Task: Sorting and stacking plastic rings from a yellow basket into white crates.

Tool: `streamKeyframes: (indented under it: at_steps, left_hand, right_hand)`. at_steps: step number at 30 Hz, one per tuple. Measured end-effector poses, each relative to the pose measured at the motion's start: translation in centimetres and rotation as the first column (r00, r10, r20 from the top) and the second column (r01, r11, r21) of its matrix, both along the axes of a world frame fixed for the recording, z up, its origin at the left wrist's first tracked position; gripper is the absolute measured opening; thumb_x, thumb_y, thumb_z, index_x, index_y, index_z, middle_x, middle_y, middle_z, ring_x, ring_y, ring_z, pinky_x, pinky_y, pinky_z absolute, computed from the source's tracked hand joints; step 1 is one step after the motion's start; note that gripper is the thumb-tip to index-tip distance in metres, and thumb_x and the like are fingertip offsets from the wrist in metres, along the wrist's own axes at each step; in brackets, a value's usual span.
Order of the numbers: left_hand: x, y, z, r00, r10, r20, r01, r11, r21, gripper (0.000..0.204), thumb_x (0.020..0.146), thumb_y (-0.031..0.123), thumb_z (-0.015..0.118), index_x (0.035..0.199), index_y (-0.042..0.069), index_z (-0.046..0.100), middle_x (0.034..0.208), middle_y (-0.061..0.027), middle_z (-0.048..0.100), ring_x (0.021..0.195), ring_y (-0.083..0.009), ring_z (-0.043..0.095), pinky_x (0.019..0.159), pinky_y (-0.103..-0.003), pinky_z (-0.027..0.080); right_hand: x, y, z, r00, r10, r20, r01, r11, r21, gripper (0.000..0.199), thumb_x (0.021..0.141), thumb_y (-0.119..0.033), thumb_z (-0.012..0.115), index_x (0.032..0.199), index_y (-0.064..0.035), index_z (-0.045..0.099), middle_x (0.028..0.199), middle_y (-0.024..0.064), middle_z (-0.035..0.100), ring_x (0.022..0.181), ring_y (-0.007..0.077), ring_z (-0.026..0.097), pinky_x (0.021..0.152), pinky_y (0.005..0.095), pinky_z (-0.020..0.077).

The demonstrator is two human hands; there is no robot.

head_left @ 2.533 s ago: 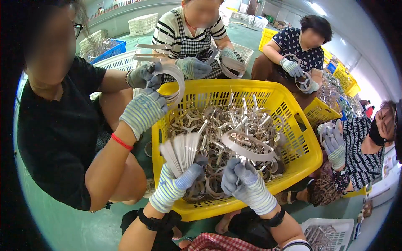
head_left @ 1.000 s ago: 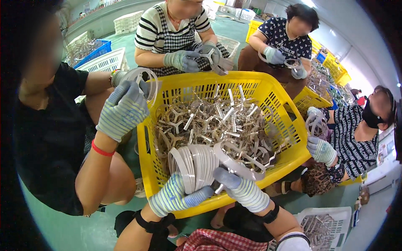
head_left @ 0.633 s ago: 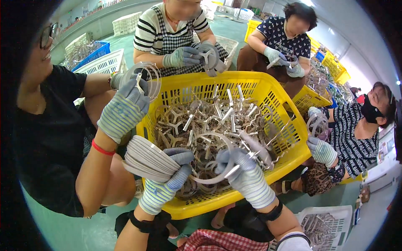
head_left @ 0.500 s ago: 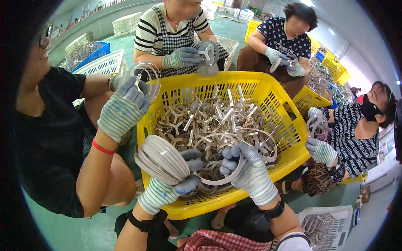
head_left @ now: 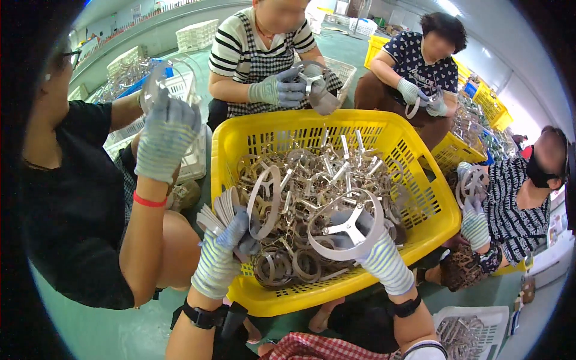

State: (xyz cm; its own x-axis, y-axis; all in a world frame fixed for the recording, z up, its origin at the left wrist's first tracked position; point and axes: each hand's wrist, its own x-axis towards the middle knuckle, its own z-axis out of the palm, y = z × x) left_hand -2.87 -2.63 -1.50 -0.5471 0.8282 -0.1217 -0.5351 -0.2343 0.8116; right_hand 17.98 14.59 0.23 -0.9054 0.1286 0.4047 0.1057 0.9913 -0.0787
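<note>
My left hand (head_left: 217, 261), in a striped glove, is closed around a fanned stack of thin grey ring bands (head_left: 219, 210). A single ring band (head_left: 275, 210) stands apart from the stack at its fingertips. My right hand (head_left: 384, 261), also gloved, grips a wider grey ring (head_left: 336, 252). A silver three-armed metal bracket (head_left: 351, 226) sits inside that ring, and my right fingers are partly hidden behind both. Both hands are above the near side of a yellow plastic basket (head_left: 270, 309) holding a tangled pile of metal brackets and bands (head_left: 324, 174).
A co-worker's gloved hand (head_left: 168, 141) holds a clear ring at the left. Across the basket another person's glove (head_left: 276, 90) holds a ring with a bracket. Two more people work at the right. A white crate (head_left: 501, 324) of metal parts stands at lower right.
The basket has shifted rightward in view. My left hand's stack has turned, with one band now separate at its fingertips. A three-armed bracket now shows inside my right hand's ring.
</note>
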Motion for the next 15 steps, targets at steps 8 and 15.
streamKeyframes:
  at_steps: [8,15]
  left_hand:
    - [-0.3,-0.2,0.8,0.998,-0.029,0.064,0.026,0.999,0.042,0.021,0.088,0.029,0.063,0.095,0.011,0.057,0.077,0.0005,0.057,0.061,-0.0071,0.048,0.052,-0.022,0.038]
    - [-0.7,-1.1,1.4,0.991,-0.107,-0.078,0.106,0.994,-0.016,0.022,0.085,0.024,0.065,0.098,0.008,0.056,0.078,-0.0013,0.058,0.056,-0.0076,0.048,0.052,-0.021,0.039]
  right_hand:
    - [-0.7,-0.3,-0.6,0.979,-0.002,-0.202,-0.149,0.668,-0.729,0.027,0.080,-0.012,0.068,0.104,-0.0015,0.059,0.088,0.0127,0.064,0.080,0.0278,0.064,0.073,0.0343,0.0494]
    - [-0.7,0.6,-0.1,0.995,0.041,-0.089,-0.077,0.885,-0.459,0.020,0.079,-0.017,0.064,0.093,-0.0021,0.062,0.080,0.0142,0.061,0.074,0.0345,0.059,0.066,0.0395,0.0468]
